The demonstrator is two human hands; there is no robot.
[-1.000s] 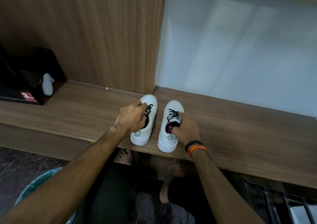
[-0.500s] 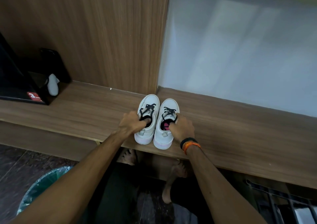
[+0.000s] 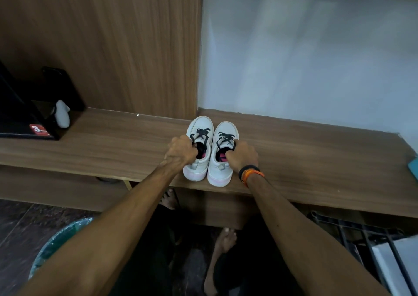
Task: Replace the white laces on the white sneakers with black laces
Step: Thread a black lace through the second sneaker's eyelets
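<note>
The left hand [image 3: 181, 152] is gripping the collar of the left white low-top canvas sneaker [image 3: 199, 148], its fingers curled over the rim into the opening. The right hand [image 3: 243, 157] is gripping the right white low-top canvas sneaker [image 3: 222, 157] the same way, fingers hooked at the collar beside the tongue. An orange and black wristband [image 3: 250, 174] is sitting on the right wrist.

Both sneakers are now standing side by side, touching or very nearly so, toes pointing at the back wall. 1.0 s ago a clear gap was showing between the 2; the hands have been drawing them together and squaring them up near the front edge of the long brown wood-grain bench [image 3: 316, 155].

Black flat laces [image 3: 200, 133] are running through the eyelets of both shoes. No white laces are visible anywhere.

Judgement: the lacing appears complete, and the person appears to be setting the finished pair in place. Whether the lace ends are tied or tucked cannot be told, as the hands are covering them.

At far left, a black box with a red label [image 3: 27, 123] and a small white object [image 3: 62, 114] are resting on the bench, well apart from the shoes.
</note>
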